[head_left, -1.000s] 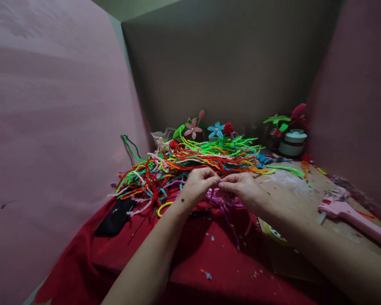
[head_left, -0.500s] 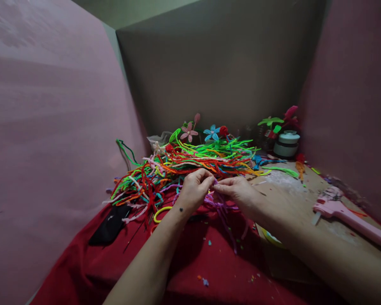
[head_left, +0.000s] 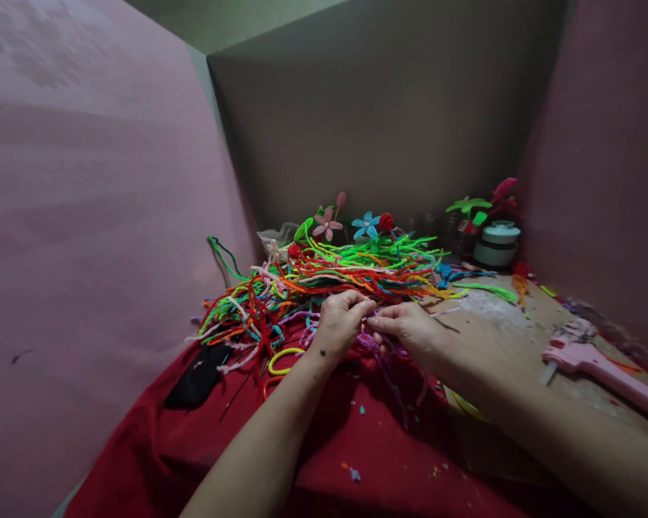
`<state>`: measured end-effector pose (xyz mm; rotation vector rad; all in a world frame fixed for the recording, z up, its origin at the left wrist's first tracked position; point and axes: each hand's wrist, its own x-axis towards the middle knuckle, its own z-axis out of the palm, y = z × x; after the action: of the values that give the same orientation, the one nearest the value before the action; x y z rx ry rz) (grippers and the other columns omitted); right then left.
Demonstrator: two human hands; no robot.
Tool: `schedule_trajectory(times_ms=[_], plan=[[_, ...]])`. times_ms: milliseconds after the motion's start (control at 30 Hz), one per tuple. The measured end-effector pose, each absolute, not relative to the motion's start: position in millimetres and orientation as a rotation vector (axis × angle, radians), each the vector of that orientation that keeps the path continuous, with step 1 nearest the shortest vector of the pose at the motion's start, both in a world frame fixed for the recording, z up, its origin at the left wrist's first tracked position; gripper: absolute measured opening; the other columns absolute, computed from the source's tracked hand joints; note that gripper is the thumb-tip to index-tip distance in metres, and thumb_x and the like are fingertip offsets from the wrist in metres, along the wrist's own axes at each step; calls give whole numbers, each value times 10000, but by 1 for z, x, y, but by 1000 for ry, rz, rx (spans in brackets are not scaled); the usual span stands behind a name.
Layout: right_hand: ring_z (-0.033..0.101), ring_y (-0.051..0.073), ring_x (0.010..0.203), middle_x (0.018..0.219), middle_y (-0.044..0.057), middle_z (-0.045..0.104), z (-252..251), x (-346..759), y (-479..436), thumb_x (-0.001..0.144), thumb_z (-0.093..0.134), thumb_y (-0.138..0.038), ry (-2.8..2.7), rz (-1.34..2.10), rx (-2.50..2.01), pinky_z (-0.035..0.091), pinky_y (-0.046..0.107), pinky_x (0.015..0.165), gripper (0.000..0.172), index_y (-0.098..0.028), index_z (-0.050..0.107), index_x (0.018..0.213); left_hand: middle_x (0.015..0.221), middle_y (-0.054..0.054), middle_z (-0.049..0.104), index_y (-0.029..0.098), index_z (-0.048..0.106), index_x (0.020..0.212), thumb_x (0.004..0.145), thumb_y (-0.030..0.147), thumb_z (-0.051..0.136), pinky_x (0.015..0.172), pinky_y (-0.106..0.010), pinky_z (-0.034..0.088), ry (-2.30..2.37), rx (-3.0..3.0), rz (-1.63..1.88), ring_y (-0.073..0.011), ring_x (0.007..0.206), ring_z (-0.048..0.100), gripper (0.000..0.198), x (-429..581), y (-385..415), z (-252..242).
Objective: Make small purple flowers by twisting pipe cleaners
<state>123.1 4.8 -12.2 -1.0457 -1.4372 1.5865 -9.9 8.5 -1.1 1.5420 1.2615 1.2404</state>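
Observation:
Purple pipe cleaners [head_left: 392, 378] hang in a loose bunch below my two hands, over the red cloth. My left hand [head_left: 341, 321] is closed in a pinch on the purple strands, thumb against the fingers. Facing it from the right, my right hand [head_left: 407, 326] also pinches the purple pipe cleaners, its fingertips close to the left ones. Exactly how the strands cross between the fingertips is too small to make out. Just behind the hands lies a large heap of pipe cleaners [head_left: 356, 270] in green, red, orange and other colours.
Yellow-handled scissors [head_left: 284, 352] and a black phone [head_left: 197, 378] lie left on the red cloth [head_left: 248, 439]. A pink glue gun [head_left: 588, 356] rests on the right. Behind stand a pale blue flower [head_left: 366, 225], a pink flower [head_left: 327, 224] and a lidded jar [head_left: 495, 244].
The whole view has shifted slightly, so things sit a little further right. Both hands keep pinching the purple strands; more of the right hand's lower fingers now shows.

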Motion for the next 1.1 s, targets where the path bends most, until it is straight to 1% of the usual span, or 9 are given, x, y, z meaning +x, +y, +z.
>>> schedule_trajectory(times_ms=[100,300,467,633,733,800,933,1033,1100], plan=[[364,70,372,413,-20,498,-16,124,9,591,680,-373,-1475,1579,-1037,254,232,396,272,-145,564,497,491,22,517,118,588,611,665,284,603,428,-185,311,1242,1511,1218,-54,427,400,175,-10,8,-1],[434,100,384,426,8,543,-16,123,6,580,709,-368,-1400,1643,-981,308,249,414,272,-159,566,480,508,15,536,120,566,606,637,322,641,418,-185,306,1215,1437,1184,-57,428,416,218,-12,8,0],[486,107,399,461,20,583,-9,124,3,545,741,-363,-1356,1698,-980,363,248,442,274,-140,587,510,454,40,477,118,573,612,635,359,658,398,-181,252,1182,1400,1147,-36,392,350,257,-13,8,2],[550,122,454,549,34,640,-11,125,4,598,717,-371,-1293,1756,-898,395,242,470,258,-132,621,621,493,29,508,109,581,607,595,330,691,428,-186,290,1137,1394,1127,-46,427,406,247,-14,9,2],[592,156,510,586,62,660,-13,124,5,608,704,-351,-1306,1779,-909,443,279,533,237,-125,636,632,471,31,500,113,590,621,607,328,673,419,-193,286,1126,1391,1110,-53,407,408,231,-15,10,1],[592,171,508,549,57,643,-14,123,4,579,716,-327,-1293,1766,-932,448,300,539,214,-132,627,585,480,25,513,113,595,625,606,319,671,418,-195,290,1113,1383,1108,-57,408,418,221,-14,9,-1],[550,162,465,506,52,616,-15,123,4,543,734,-321,-1277,1689,-911,406,300,499,220,-144,605,513,529,11,547,107,606,627,581,298,695,436,-197,327,1109,1371,1147,-65,449,449,216,-12,8,-1],[533,137,486,565,45,631,-16,125,6,538,739,-325,-1264,1657,-901,385,282,505,216,-138,635,563,571,17,556,110,608,697,597,310,697,442,-192,346,1067,1349,1181,-62,464,462,241,-9,7,0],[513,116,497,583,29,623,-18,126,9,544,743,-323,-1216,1631,-916,370,265,505,216,-139,648,606,564,36,531,118,591,749,626,340,686,417,-181,322,1048,1314,1196,-44,431,431,272,-8,6,1]])
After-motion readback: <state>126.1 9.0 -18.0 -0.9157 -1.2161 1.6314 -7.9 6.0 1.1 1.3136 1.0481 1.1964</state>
